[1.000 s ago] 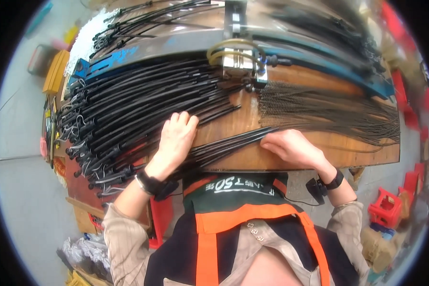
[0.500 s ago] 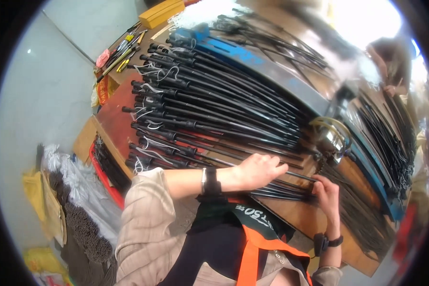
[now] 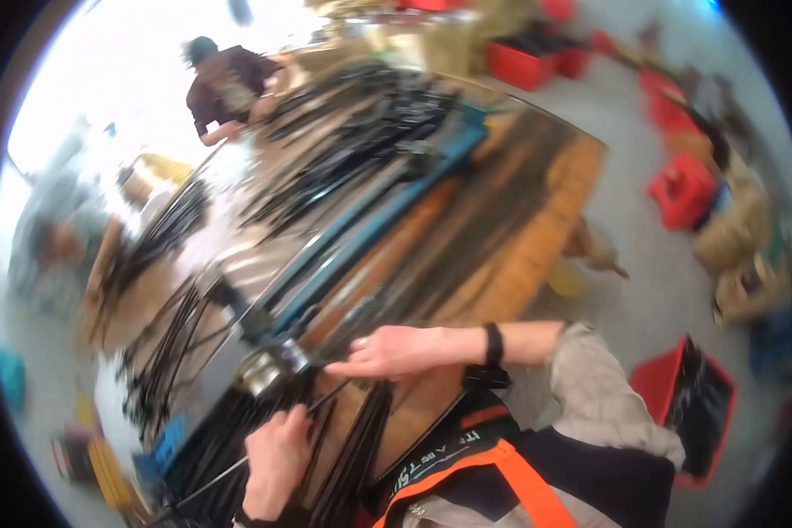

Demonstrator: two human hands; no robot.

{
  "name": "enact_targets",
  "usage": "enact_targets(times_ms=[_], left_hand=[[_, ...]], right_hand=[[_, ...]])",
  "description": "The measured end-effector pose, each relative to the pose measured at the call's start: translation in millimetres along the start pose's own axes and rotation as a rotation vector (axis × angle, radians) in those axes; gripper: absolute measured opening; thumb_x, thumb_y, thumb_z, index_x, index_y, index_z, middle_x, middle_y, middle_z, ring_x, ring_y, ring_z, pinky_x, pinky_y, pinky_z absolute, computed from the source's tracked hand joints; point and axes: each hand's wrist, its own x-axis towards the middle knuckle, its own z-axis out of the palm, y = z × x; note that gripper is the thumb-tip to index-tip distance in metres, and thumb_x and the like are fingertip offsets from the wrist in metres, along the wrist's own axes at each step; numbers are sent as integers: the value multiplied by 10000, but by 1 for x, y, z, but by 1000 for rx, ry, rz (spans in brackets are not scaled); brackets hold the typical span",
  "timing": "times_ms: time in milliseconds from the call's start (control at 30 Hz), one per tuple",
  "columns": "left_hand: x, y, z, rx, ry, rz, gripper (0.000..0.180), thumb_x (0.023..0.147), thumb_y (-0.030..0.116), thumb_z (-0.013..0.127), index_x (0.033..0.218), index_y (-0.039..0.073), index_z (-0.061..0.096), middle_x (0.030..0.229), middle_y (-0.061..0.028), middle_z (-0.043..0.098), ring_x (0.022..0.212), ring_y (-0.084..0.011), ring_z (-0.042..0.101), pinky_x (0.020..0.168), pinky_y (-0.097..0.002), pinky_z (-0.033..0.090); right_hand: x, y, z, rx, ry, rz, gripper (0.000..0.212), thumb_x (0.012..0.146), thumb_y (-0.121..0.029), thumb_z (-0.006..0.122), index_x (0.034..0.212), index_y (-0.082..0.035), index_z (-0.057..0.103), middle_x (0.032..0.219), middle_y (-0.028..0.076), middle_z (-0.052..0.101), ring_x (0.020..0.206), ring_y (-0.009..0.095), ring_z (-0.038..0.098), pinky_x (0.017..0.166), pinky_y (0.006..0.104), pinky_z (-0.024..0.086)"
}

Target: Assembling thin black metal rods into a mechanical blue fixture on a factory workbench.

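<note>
Rods (image 3: 361, 449), black and thin, lay bundled on the wooden table (image 3: 537, 238), where the left hand (image 3: 277, 462) closed around one while the right hand (image 3: 396, 352) rested half-open, steadying the rest.

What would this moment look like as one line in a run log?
left hand: grips thin black rod | right hand: rests on black rod bundle | surface: brown wooden workbench

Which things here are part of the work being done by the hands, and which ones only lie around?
In hand:
- right hand, resting on the black rods
- left hand, gripping one thin rod
- wooden workbench
- round metal fitting on the blue rail

Lying about:
- red crates on the floor
- another person at the far end
</note>
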Motion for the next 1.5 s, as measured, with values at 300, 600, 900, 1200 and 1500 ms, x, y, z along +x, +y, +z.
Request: enact_targets(times_ms=[300, 600, 900, 1200, 1500], left_hand=[[88, -5, -54, 149, 264, 184, 256, 819, -3, 594, 1063, 76, 596, 807, -141, 563, 763, -354, 595, 624, -439, 482], [147, -15, -47, 206, 113, 225, 409, 803, -41, 569, 1189, 93, 596, 796, -132, 547, 767, -335, 581, 634, -431, 476], [142, -20, -25, 103, 150, 223, 430, 788, -1, 597, 1197, 128, 620, 752, -94, 532, 735, -289, 586, 607, -412, 481], [94, -59, -42, 196, 310, 149, 488, 768, -23, 591, 1222, 149, 637, 734, -73, 520, 700, -270, 560, 610, -392, 484], [60, -63, -39, 126, 280, 87, 477, 768, -11, 587, 1208, 159, 658, 722, -59, 502, 687, -247, 550, 613, -376, 478]], right_hand=[[-98, 81, -35, -118, 148, 975, 595, 889, -277, 697, 1422, -126, 481, 845, 118, 697, 718, 198, 697, 624, 304, 568], [-121, 151, -46, -347, 448, 715, 448, 884, -287, 700, 1283, -110, 597, 765, 88, 695, 654, 172, 686, 580, 305, 554], [-69, 116, -24, -346, 715, 519, 405, 874, -252, 713, 1238, -105, 615, 719, 81, 628, 621, 224, 626, 568, 366, 515], [-32, 69, -41, 92, 677, 488, 188, 848, -127, 712, 1032, -96, 693, 723, 56, 600, 739, 277, 598, 644, 356, 478], [38, 54, -20, 135, 811, 149, 286, 830, -68, 742, 1113, -71, 698, 755, 37, 608, 677, 209, 571, 620, 326, 473]])
